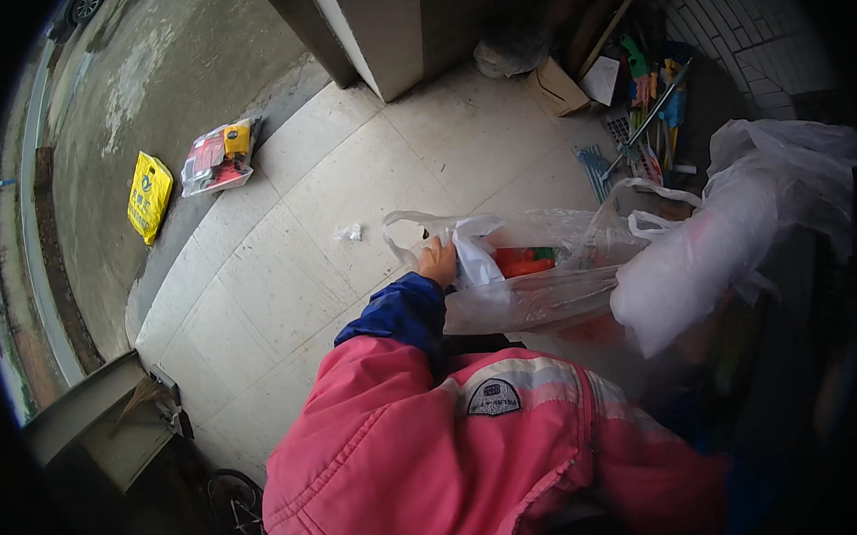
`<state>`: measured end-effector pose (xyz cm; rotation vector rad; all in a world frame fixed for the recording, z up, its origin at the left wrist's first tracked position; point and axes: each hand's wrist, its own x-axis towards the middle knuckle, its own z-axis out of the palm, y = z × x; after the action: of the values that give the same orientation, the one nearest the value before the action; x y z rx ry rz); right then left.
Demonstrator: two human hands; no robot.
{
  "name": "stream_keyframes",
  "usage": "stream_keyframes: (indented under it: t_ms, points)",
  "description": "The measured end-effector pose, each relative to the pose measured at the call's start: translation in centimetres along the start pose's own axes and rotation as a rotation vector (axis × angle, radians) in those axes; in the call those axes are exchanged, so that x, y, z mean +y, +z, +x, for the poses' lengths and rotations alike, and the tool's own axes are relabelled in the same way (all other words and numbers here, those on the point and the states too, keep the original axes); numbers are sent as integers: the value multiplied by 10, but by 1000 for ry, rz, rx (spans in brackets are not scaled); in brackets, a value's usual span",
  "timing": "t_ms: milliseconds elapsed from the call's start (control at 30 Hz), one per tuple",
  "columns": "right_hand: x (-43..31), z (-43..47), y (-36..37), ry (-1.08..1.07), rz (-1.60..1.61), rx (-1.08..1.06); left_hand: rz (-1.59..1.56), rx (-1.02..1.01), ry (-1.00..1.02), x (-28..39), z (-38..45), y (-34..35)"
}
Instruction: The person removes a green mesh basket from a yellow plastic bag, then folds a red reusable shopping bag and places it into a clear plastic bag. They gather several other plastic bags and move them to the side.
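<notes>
My left hand, in a blue sleeve, is curled on the near left edge of a large clear plastic bag in front of my pink jacket. Within the bag's opening lie a crumpled white plastic bag and a red item with a green part, perhaps a rubber glove. To the right, a bulky translucent white bag hangs or rests against the clear one; what bears it is hidden. My right hand is out of view.
A yellow bag and a clear-wrapped pack lie at the tiled floor's edge. Boxes, rubber gloves and poles stand at the upper right. A small scrap is on the tiles. A bicycle wheel shows lower left.
</notes>
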<state>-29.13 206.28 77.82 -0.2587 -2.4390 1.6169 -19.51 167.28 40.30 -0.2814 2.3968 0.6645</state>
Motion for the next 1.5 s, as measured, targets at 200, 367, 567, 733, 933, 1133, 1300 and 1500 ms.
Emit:
stream_keyframes:
  t_ms: [200, 367, 567, 733, 933, 1133, 1300, 1500]
  points:
    - [2, 80, 33, 383, 466, -132, -361, -192, 260, 54, 74, -45]
    - [4, 201, 26, 401, 786, 138, -447, 34, 284, 85, 107, -90]
    - [-64, 367, -2, 172, 725, 195, -497, 134, 353, 142, 169, -136]
    - [-138, 509, -12, -98, 725, 186, -551, 221, 290, 191, 221, -149]
    - [-82, 636, -5, -112, 715, 177, -750, 224, -18, 213, 245, -111]
    - [89, 680, -9, 297, 593, 69, -747, 243, -126, 210, 216, -72]
    - [123, 633, -46, 317, 587, 93, -701, 233, -242, 186, 179, -67]
    - [90, 522, -109, 260, 686, 192, -892, 193, -264, 162, 154, -41]
